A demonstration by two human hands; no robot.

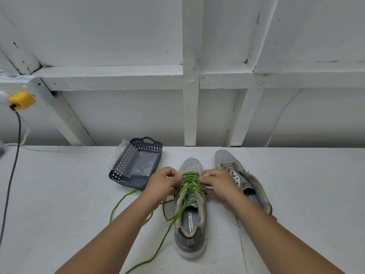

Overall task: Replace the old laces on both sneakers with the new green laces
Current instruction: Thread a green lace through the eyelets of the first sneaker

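A grey sneaker (pixel 190 220) stands in the middle of the white table, toe pointing away, with a green lace (pixel 190 181) crossed through its eyelets. Loose ends of that lace (pixel 158 252) trail over the table to the left and toward me. My left hand (pixel 163 184) pinches the lace at the sneaker's left eyelet row. On the right eyelet row, my right hand (pixel 219 184) has its fingers curled on the lace. A second grey sneaker (pixel 237 175) lies to the right without a lace, its tongue flopped open.
A dark grey perforated basket (pixel 152 147) holding clear plastic packaging sits behind and left of the sneakers. A dark cable (pixel 11 175) runs down from a yellow plug (pixel 21 100) at the far left. A white framed wall rises behind the table.
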